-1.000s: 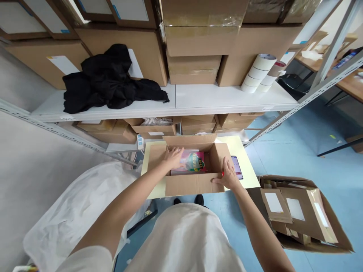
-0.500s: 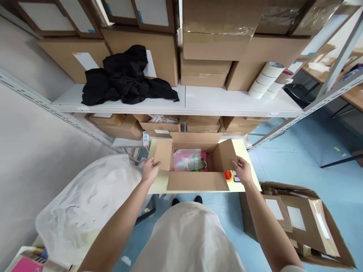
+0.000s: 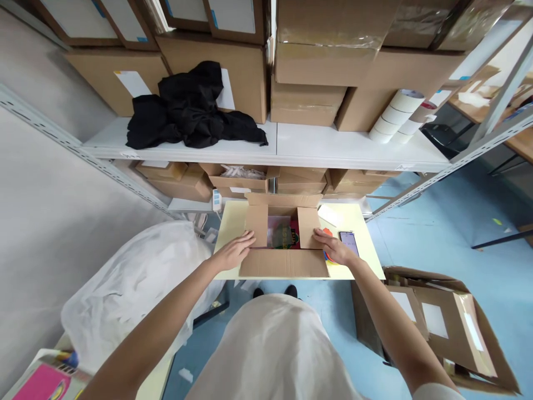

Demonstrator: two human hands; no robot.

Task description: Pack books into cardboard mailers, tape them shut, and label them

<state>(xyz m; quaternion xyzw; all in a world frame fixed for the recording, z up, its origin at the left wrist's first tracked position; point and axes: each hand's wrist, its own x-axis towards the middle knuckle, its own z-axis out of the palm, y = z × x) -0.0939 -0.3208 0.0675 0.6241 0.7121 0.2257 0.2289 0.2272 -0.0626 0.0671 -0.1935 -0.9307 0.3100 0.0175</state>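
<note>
Cardboard side flaps (image 3: 257, 219), inner edges apart, touch left hand (image 3: 234, 251) and right hand (image 3: 336, 248).

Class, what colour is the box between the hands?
The box is light brown; the head view shows it.

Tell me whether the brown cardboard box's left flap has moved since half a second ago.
Yes: the left flap has swung inward, rightward and away from the left edge of the pale yellow tabletop.
</note>
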